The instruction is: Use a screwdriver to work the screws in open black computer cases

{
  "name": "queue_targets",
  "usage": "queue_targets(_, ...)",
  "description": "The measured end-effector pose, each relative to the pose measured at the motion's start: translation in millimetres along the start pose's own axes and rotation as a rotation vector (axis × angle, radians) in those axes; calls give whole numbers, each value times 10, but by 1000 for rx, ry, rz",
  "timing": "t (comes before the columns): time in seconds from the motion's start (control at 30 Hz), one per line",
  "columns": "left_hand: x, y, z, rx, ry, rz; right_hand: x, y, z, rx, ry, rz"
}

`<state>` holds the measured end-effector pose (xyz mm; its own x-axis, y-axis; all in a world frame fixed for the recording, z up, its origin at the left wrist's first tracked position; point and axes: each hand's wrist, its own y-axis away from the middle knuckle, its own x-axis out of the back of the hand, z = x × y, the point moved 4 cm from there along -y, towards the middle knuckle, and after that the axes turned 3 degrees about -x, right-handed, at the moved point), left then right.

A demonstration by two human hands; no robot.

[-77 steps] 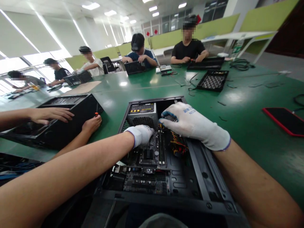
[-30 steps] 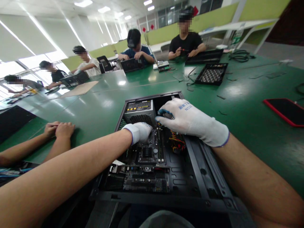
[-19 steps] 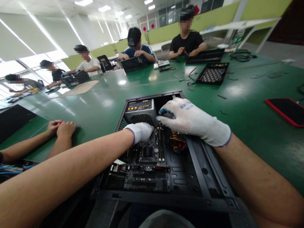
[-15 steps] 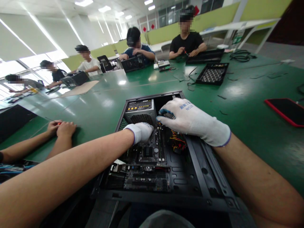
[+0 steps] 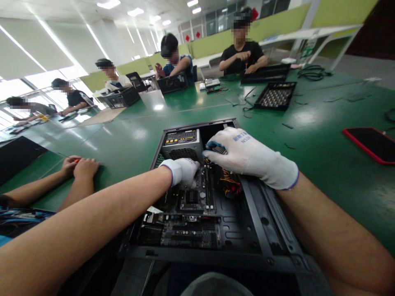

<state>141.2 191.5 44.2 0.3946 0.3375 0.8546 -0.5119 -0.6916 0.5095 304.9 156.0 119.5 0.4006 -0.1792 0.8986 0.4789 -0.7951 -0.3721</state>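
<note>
An uncovered black computer case [image 5: 265, 222] lies on its side in front of me, its motherboard [image 5: 193, 197] facing up. My left hand [image 5: 185, 170], in a white glove, reaches down onto the board's upper part, just below the power supply [image 5: 182, 139]. Its fingers are closed, and the tips are hidden. My right hand [image 5: 240, 152], gloved in white with blue finger coating, is at the power supply's right. Between thumb and fingers it pinches a ridged piece that looks like a multi-pin power plug [image 5: 219, 149]. Below hangs a bundle of yellow, red and black wires [image 5: 231, 183].
A co-worker's hands [image 5: 80, 167] rest on the green table [image 5: 129, 148] at left. A red-edged phone [image 5: 370, 144] lies at right. Beyond stand a black perforated panel [image 5: 275, 95], coiled cables [image 5: 314, 72] and other people with computer cases.
My left hand has shifted very slightly, fingers still down on the board. My right hand keeps its grip. Across the table, co-workers moved their arms, and one case at left was turned.
</note>
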Motion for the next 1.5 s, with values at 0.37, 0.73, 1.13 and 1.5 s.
queue_targets(0.37,169,118,16,7,131,64,98,28,-3,-69,-133,104)
queue_targets(0.73,523,501,1,-77,288,534,-206,1064,463,-606,-754,174)
queue_targets(1.13,253,2080,419,-234,327,787,-336,1106,433,-689,-850,161)
queue_targets(1.5,-198,2594,-1084,-127,457,1113,-687,-4,-461,-379,-935,83)
